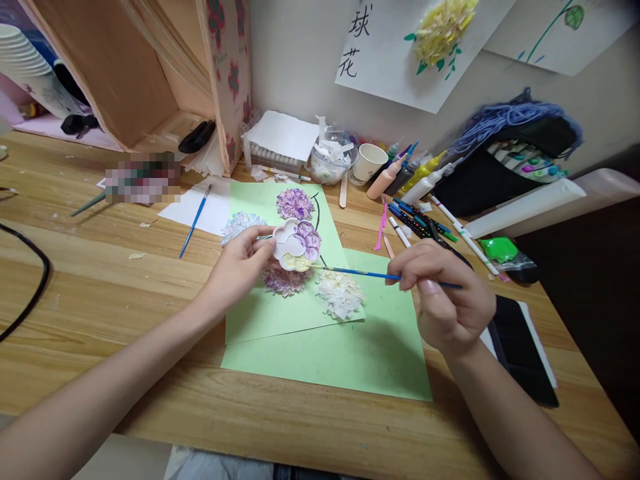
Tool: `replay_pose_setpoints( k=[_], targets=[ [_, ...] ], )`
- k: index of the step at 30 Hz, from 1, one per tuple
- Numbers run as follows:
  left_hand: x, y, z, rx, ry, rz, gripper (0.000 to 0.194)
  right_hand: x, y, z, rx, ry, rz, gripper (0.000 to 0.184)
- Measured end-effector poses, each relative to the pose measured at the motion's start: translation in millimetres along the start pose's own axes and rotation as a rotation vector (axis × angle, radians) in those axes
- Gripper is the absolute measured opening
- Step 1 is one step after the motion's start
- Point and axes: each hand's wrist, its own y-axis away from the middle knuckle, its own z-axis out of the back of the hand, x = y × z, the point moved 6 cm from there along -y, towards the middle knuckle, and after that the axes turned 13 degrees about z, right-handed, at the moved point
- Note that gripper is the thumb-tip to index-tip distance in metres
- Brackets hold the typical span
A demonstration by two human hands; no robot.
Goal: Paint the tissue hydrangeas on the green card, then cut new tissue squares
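My left hand (249, 255) pinches the rim of a small white flower-shaped paint palette (287, 239), whose wells hold purple and yellow paint. Between the fingers of my right hand (445, 293) is a thin blue paintbrush (357, 272), its tip in the yellow well. Beneath the palette lie light green sheets of paper (295, 353). On them sit ruffled paper flowers: a purple one (295, 203), a pale blue one (243, 225), a pinkish purple one (287, 282) partly hidden by the palette, and a white one with yellow tints (341, 293).
A second blue paintbrush (196, 220) rests on white paper at the left. Along the wall stand a bowl of paper scraps (334, 157), a paper cup (369, 163) and several paint bottles (387, 179). Pens (417, 217) lie at the right, beyond a black flat object (523, 353).
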Motion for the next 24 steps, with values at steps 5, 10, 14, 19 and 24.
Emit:
replay_pose_setpoints(
  k=[5,10,14,19,24],
  targets=[
    [0.7,0.0,-0.3,0.016,-0.001,-0.014,0.033,2.4,-1.0,0.1,0.0,0.019,0.023,0.017],
    [-0.4,0.2,-0.3,0.022,0.006,-0.014,0.033,1.0,-0.9,-2.4,0.017,0.007,0.002,0.017],
    [-1.4,-0.3,-0.3,0.025,0.012,-0.019,0.033,0.4,-4.4,7.6,-0.136,0.031,0.046,0.018],
    [-2.3,0.4,0.6,0.016,0.021,-0.018,0.036,-5.0,-10.0,23.2,-0.246,-0.023,0.001,0.023],
    [-3.6,0.6,0.8,0.009,0.023,-0.014,0.038,-9.3,-8.1,22.5,-0.162,-0.037,-0.025,0.025]
  ],
)
